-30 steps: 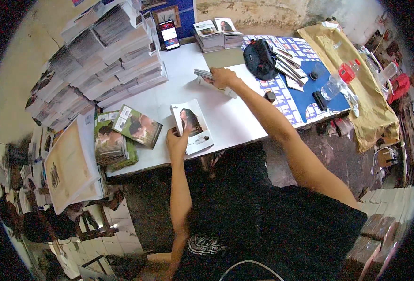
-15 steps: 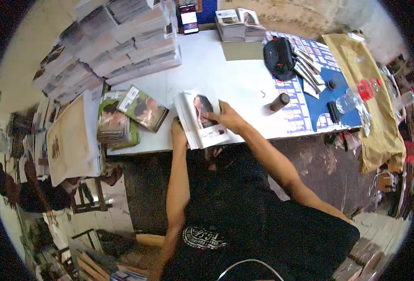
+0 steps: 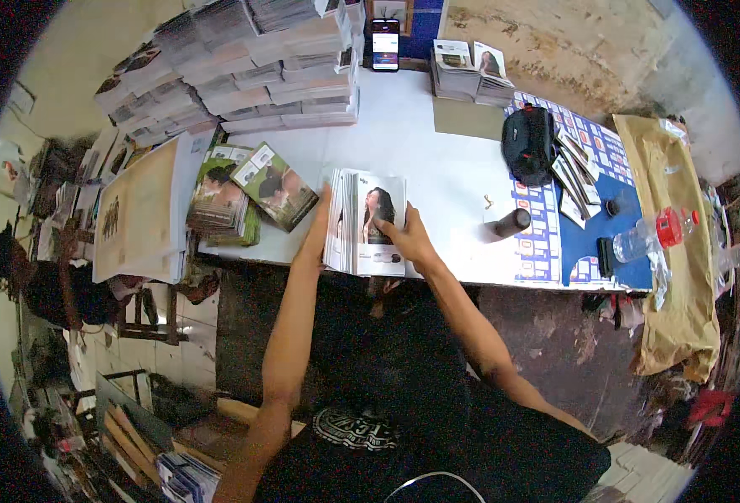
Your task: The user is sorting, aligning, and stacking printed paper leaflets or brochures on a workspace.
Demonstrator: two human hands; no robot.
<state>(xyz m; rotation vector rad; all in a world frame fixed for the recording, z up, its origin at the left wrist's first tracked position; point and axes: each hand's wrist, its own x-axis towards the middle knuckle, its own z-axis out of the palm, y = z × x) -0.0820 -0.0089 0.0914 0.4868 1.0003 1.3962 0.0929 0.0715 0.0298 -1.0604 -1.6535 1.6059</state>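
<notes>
A stack of white brochures (image 3: 368,251) with a dark-haired figure on the cover stands between my hands at the table's front edge. Its left part is spread into several layered edges. Against that left side presses my left hand (image 3: 320,225), its fingertips partly hidden. My right hand (image 3: 409,237) grips the right side, thumb lying on the top cover and fingers around the edge. Left of my left hand lies a pile of green-covered brochures (image 3: 219,197), with another green brochure bundle (image 3: 275,186) set askew against it.
Tall stacks of printed sheets (image 3: 261,75) fill the back left. A phone (image 3: 385,46) and more brochures (image 3: 470,82) stand at the back. To the right are a black pouch (image 3: 527,144), a dark cylinder (image 3: 512,222), a plastic bottle (image 3: 634,243) and brown paper (image 3: 680,310).
The brochure stack has turned from a tilt to nearly straight, and its left part is more spread. My left hand has shifted up along its side. The whole view has shifted too.
</notes>
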